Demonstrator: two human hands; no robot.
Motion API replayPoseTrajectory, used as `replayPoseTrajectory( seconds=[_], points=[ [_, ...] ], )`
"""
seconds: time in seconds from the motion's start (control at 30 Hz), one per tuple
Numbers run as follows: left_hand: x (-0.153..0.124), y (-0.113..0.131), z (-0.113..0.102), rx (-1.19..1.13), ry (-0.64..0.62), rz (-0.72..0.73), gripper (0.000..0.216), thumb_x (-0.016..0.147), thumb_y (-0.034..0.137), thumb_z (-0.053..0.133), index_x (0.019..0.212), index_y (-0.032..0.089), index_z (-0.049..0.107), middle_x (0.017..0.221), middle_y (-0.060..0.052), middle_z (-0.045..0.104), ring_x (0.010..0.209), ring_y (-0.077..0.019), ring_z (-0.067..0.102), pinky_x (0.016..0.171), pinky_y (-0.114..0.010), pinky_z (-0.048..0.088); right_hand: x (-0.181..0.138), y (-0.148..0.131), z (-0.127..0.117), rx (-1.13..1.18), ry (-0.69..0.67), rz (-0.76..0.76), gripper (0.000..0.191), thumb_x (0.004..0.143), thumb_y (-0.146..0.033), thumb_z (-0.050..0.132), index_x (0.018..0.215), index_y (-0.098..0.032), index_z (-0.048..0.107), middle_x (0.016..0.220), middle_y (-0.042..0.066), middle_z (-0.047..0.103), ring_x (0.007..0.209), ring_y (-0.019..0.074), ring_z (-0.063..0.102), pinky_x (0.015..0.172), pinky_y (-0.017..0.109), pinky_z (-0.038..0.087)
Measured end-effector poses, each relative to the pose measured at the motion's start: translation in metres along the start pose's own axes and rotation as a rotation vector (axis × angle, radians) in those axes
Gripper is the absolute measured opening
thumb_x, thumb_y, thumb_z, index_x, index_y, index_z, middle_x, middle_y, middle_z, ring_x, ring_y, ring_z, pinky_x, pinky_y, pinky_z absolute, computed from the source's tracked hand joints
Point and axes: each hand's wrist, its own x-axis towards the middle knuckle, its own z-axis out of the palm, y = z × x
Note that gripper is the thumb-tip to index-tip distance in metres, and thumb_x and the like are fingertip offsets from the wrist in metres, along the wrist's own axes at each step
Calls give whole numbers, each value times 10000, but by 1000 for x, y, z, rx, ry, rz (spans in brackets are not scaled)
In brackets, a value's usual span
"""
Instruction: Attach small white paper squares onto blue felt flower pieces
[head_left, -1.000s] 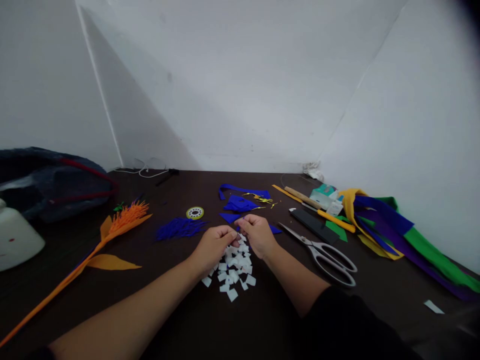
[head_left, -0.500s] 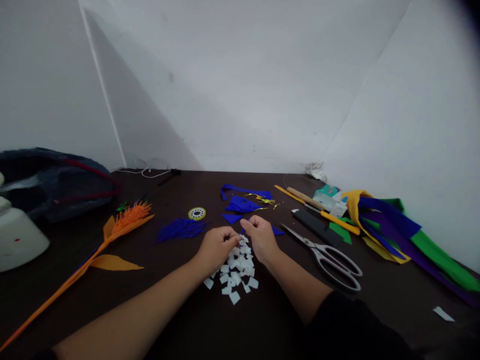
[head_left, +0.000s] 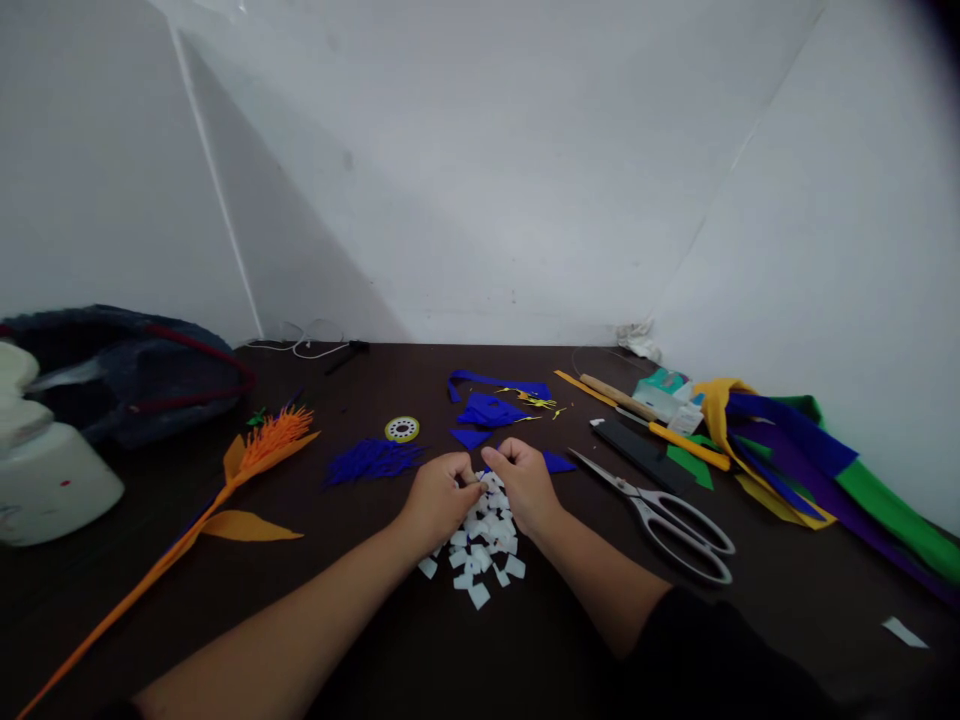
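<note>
Over white scraps (head_left: 480,555) at lower centre, our left hand (head_left: 439,497) and right hand (head_left: 525,487) had narrowly curled fingers; we couldn't tell whether they gripped anything. Far left, a white bottle (head_left: 56,490) hid its contents.

Dim light leaves a soft diagonal shadow (head_left: 285,260) on the wall (head_left: 510,170), the top-right corner darkened.

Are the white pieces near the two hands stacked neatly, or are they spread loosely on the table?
Spread loosely: the white pieces overlap at mixed angles, and a few lie apart on the dark table.
</note>
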Motion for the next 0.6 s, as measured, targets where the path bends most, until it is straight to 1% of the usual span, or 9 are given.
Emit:
replayPoseTrajectory(
  seconds=[0.13,0.4,0.5,0.6],
  points=[
    [-2,0,0,-7,27,-14,257,601,182,538,483,178,310,485,59,359,486,-85,331,467,-202,241,-2,-1,2,-12,2,13,282,654,-331,585,510,-173,402,483,-68,332,481,81,287,465,212,260],
    [-4,0,0,1,54,-95,243,589,154,524,492,178,302,481,59,363,476,-81,325,466,-204,223,-6,0,7,3,16,21,277,649,-331,586,507,-175,407,489,-64,348,484,85,302,470,216,273],
    [-7,-3,-2,-19,41,-109,227,583,180,552,510,176,337,503,58,387,491,-83,348,472,-202,240,-5,2,7,20,24,37,269,647,-334,590,517,-175,418,490,-65,349,479,84,301,467,218,273],
    [-9,-4,-8,-141,-6,-86,244,528,223,641,622,180,420,582,55,447,549,-95,406,504,-201,296,-3,1,6,53,37,42,272,648,-327,595,519,-175,410,485,-70,336,471,80,295,461,217,268]
  ],
)
